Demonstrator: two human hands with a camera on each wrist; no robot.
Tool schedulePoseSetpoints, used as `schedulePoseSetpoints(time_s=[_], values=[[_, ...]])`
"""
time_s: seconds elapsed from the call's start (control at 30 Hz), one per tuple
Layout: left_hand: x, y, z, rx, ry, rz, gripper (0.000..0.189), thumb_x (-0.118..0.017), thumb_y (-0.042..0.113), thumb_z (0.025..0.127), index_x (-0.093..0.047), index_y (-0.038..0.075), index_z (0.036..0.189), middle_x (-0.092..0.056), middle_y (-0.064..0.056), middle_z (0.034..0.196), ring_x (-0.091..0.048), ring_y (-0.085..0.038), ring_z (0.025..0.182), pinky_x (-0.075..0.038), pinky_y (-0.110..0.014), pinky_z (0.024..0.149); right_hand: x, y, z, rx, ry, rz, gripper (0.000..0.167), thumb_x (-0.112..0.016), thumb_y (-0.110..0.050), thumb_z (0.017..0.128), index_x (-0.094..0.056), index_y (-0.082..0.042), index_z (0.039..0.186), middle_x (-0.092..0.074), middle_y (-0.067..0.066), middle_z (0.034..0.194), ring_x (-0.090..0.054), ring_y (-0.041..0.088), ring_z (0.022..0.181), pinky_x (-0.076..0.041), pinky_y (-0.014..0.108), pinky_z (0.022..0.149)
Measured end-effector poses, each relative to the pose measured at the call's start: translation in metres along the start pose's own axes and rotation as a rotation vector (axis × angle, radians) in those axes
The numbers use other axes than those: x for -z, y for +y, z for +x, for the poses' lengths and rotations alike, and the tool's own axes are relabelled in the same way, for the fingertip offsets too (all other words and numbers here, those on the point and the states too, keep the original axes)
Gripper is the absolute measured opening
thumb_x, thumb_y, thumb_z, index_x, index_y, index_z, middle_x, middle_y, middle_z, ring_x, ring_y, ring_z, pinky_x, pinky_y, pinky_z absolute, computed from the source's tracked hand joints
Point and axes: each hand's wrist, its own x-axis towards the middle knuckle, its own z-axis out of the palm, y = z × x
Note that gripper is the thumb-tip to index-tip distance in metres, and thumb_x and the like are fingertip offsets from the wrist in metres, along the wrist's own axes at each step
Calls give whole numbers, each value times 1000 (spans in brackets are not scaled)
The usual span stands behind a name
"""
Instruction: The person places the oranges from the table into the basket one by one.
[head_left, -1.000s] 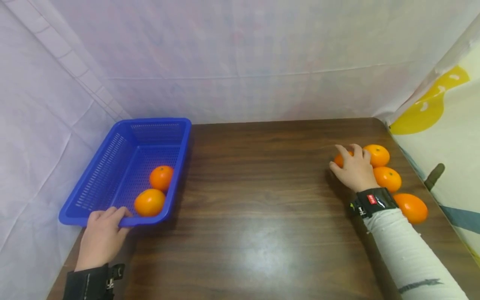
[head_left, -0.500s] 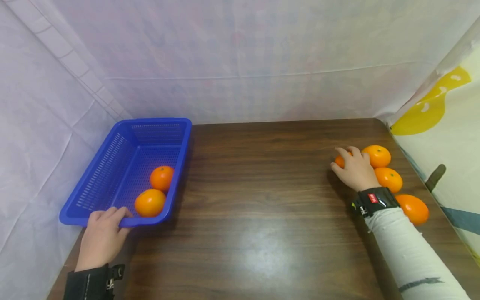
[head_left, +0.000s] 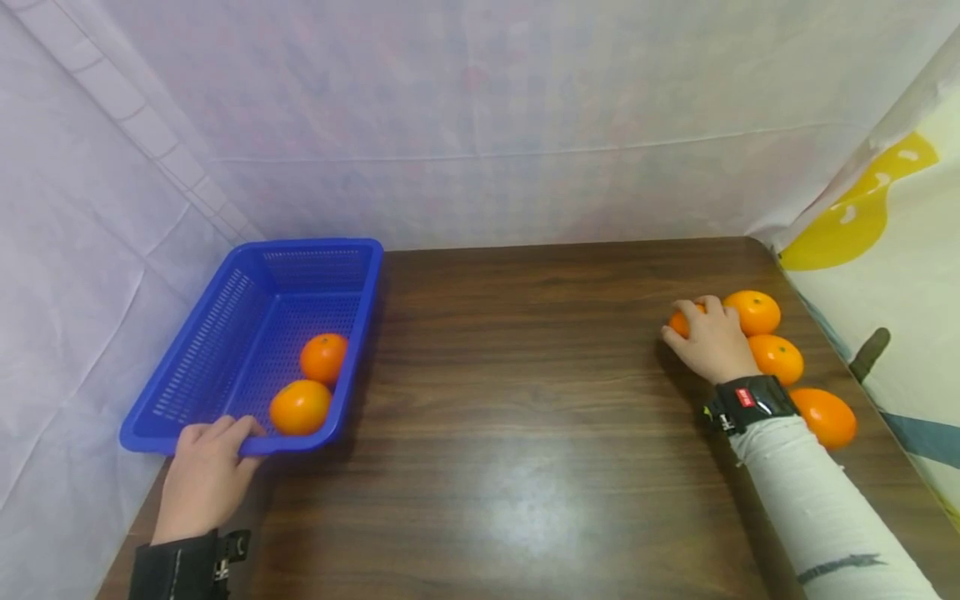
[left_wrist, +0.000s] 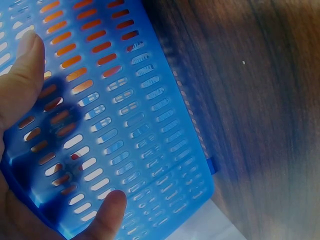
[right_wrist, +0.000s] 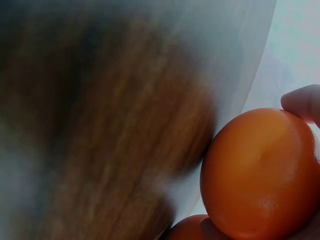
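My left hand (head_left: 204,483) grips the near rim of a blue plastic basket (head_left: 309,244) at the left. In the left wrist view, its fingers (left_wrist: 114,207) lie along the slotted basket wall (left_wrist: 125,119). Two oranges, one farther back (head_left: 324,358) and one nearer (head_left: 300,407), lie inside by the right wall. Far right, my right hand (head_left: 711,343) curls over an orange (head_left: 680,323), mostly covered from above. The right wrist view shows this orange (right_wrist: 262,172) held between the digits, with part of another orange (right_wrist: 187,229) below it.
Three more oranges stand beside my right hand and forearm: one at the back (head_left: 752,312), one in the middle (head_left: 777,359), one in front (head_left: 823,418). The brown wooden table (head_left: 525,358) stretches between basket and oranges. White cloth (head_left: 480,125) hangs behind.
Over the last second my right hand's fingers have settled slightly lower around the orange. The left hand and basket stay in place.
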Motion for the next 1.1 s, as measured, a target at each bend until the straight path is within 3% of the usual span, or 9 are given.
schedulePoseSetpoints(time_s=[0.8, 1.1], values=[[1, 1, 0, -32, 28, 4, 21, -80, 3, 74, -64, 11, 85, -62, -8, 77, -55, -38, 85, -33, -49, 83, 3, -10, -4, 3, -4, 30, 51, -58, -32, 100, -48, -3, 140, -35, 34, 142, -34, 60, 122, -40, 72, 92], [1, 2, 0, 5, -11, 0, 19, -80, 4, 77, -65, 11, 86, -63, -9, 79, -54, -39, 89, -34, -51, 84, 4, -24, 1, 29, -5, 30, 51, -57, -32, 100, -48, -4, 142, -36, 33, 143, -34, 59, 124, -42, 72, 92]])
